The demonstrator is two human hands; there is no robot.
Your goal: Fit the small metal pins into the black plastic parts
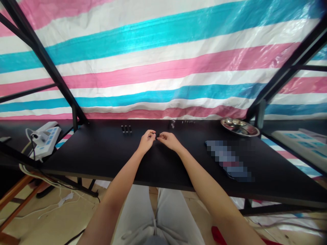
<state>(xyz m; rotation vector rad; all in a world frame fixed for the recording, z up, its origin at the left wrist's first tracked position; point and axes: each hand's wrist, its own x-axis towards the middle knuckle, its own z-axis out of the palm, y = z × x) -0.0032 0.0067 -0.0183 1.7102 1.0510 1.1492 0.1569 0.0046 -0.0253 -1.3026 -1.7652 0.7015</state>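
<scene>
Over the middle of the black table (102, 156), my two hands face each other, close together. A small black piece (157, 135) shows between them, at the fingertips of my right hand (169, 140), which is pinched on it. My left hand (146, 141) has its fingers curled in, thumb near the forefinger; whatever it holds is too small to make out. To the left of it stand several short black cylinders (126, 129) with pale tips. Behind my right hand lie small clear pieces (173, 124) and a row of tiny metallic parts (188, 121).
A shiny metal plate (230, 126) sits at the back right. Nearer, a long dark blue item (227, 160) lies blurred out. Black frame posts (55, 76) rise at both sides before a striped plastic sheet (163, 44). A power strip (48, 143) with cables is at left.
</scene>
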